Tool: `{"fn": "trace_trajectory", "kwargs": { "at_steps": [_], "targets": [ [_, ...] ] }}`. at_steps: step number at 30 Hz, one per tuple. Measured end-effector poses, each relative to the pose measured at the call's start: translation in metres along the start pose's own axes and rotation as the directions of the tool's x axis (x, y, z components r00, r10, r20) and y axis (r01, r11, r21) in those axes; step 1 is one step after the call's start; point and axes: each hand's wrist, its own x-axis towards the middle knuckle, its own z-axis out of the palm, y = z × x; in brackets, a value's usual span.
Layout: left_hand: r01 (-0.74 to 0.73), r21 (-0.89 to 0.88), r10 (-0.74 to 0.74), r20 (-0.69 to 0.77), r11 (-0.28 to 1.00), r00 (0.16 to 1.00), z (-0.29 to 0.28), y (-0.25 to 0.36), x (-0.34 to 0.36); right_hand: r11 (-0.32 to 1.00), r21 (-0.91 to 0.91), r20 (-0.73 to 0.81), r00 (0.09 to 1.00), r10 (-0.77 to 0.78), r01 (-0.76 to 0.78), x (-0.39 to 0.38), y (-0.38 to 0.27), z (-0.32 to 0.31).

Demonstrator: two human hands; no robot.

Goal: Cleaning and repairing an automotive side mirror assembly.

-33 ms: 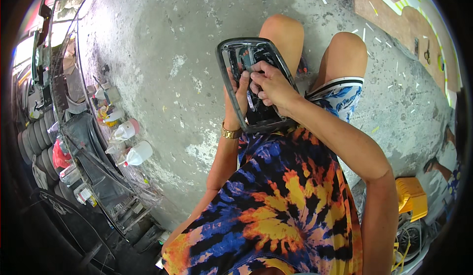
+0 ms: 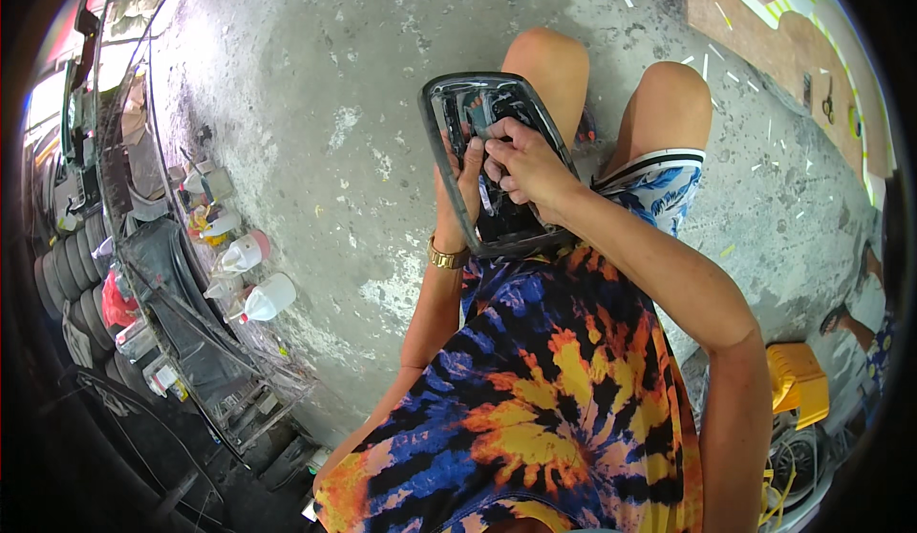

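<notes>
Glossy black panel (image 2: pixel 521 216), one piece with a rounded, raised rim, is held at a tilt between two bare hands in front of a seated person's torso, its upper right edge overlapping the left knee (image 2: pixel 544 65) in view. The left hand (image 2: pixel 463 175) grasps the panel by its left side, one thumb laid over the inner face and the fingers behind the rim. The right hand (image 2: pixel 530 165) reaches over the panel's middle, fingers curled in a pinch close beside that thumb; whether this grip closes on anything small cannot be told.

One gold-coloured watch (image 2: pixel 447 254) circles the left wrist. The person wears one tie-dyed shirt (image 2: pixel 564 371) in orange, yellow, blue and black, and one pair of white-and-blue shorts (image 2: pixel 659 194), the right knee (image 2: pixel 680 94) bare beyond the hem.

On the worn concrete floor (image 2: pixel 363 27), two pale plastic jugs (image 2: pixel 270 298) are near each other at left, with smaller containers (image 2: pixel 220 225) just beyond, too crowded to count. At upper right, one pair of scissors (image 2: pixel 828 103) lies on one brown board (image 2: pixel 764 51), and thin white strips are scattered nearby. One yellow plastic item (image 2: pixel 798 382) sits beside the right arm; near the right edge, one sandalled foot (image 2: pixel 835 319) of another person shows.
</notes>
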Motion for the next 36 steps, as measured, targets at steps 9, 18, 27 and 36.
{"fn": "trace_trajectory", "kwargs": {
  "at_steps": [9, 18, 27, 36],
  "targets": [
    [-0.018, -0.008, 0.019, 0.035, 1.000, 0.999, 0.006, 0.008, 0.002, 0.907, -0.293, -0.063, 0.940, -0.334, 0.303, 0.009, 0.018, -0.005],
    [0.061, -0.009, -0.060, 0.119, 0.998, 0.991, -0.005, 0.014, 0.003, 0.988, -0.075, -0.029, 0.990, -0.137, 0.135, 0.000, 0.005, -0.003],
    [0.038, -0.018, -0.036, 0.074, 0.999, 0.997, -0.003, 0.008, 0.006, 0.672, -0.541, -0.043, 0.782, -0.622, 0.506, 0.020, 0.035, -0.007],
    [0.063, -0.121, -0.056, 0.067, 0.991, 0.996, 0.000, 0.002, 0.008, 0.951, -0.230, -0.089, 0.968, -0.233, 0.207, 0.006, 0.016, -0.005]
  ]
}}
